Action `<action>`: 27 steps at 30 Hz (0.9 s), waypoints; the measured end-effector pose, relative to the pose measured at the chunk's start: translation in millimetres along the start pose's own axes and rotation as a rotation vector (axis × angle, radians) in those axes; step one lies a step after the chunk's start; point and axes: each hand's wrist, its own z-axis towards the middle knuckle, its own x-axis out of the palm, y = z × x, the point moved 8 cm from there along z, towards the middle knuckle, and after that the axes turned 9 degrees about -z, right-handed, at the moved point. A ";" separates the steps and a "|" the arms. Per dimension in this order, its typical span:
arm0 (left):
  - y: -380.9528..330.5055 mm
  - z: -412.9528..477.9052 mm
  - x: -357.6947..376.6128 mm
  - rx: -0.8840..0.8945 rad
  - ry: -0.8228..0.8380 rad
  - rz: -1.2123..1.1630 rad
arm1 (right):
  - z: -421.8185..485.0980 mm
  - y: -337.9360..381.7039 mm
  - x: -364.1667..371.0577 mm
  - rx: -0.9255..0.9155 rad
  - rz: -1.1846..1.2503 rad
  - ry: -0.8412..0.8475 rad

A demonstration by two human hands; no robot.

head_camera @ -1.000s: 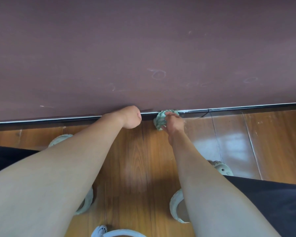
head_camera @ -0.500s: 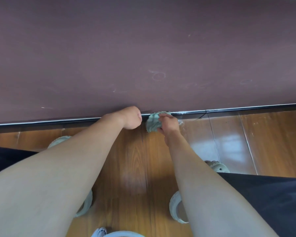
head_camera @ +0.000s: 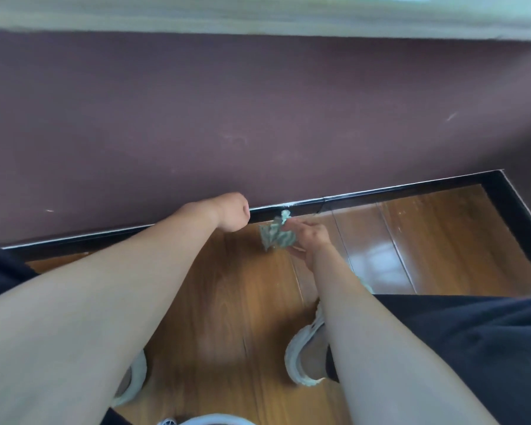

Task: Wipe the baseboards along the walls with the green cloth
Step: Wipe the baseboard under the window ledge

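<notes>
My right hand [head_camera: 311, 240] grips the crumpled green cloth [head_camera: 276, 236] just in front of the black baseboard [head_camera: 380, 196]. Most of the cloth hangs over the wooden floor, and only its upper tip reaches the baseboard's lower edge. My left hand [head_camera: 232, 214] is curled into a fist and rests against the dark purple wall [head_camera: 258, 118] right above the baseboard, holding nothing that I can see. White smears mark the baseboard's top edge near the cloth.
The baseboard turns a corner at the right [head_camera: 503, 191] and runs toward me. A pale ledge [head_camera: 258, 16] tops the wall. My white shoes [head_camera: 304, 357] stand on the glossy wooden floor [head_camera: 227, 302], and dark clothing [head_camera: 472, 348] covers my knees.
My right hand has drawn the cloth back off the baseboard toward me. The view has pulled back and up, showing the corner and ledge. My left fist stays at the wall.
</notes>
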 end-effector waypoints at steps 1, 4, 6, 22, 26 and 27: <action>-1.4 -3.9 -0.9 -0.003 0.005 0.023 | -4.4 0.4 -5.3 -0.015 0.027 -0.015; -8.4 -15.3 -9.4 -0.004 0.011 0.092 | -16.3 2.6 -17.0 -0.071 0.115 -0.055; -14.9 -17.9 -16.9 0.012 -0.013 0.097 | -15.9 4.1 -20.6 -0.102 0.137 -0.103; -16.5 45.3 18.0 -0.038 0.079 0.145 | 67.3 16.4 -47.1 -0.153 -0.283 -0.140; -31.2 61.1 15.7 -0.030 0.069 0.125 | 89.1 21.4 -80.9 -0.138 -0.296 -0.188; -31.0 62.3 17.6 -0.040 0.076 0.130 | 93.4 19.1 -86.4 -0.135 -0.302 -0.193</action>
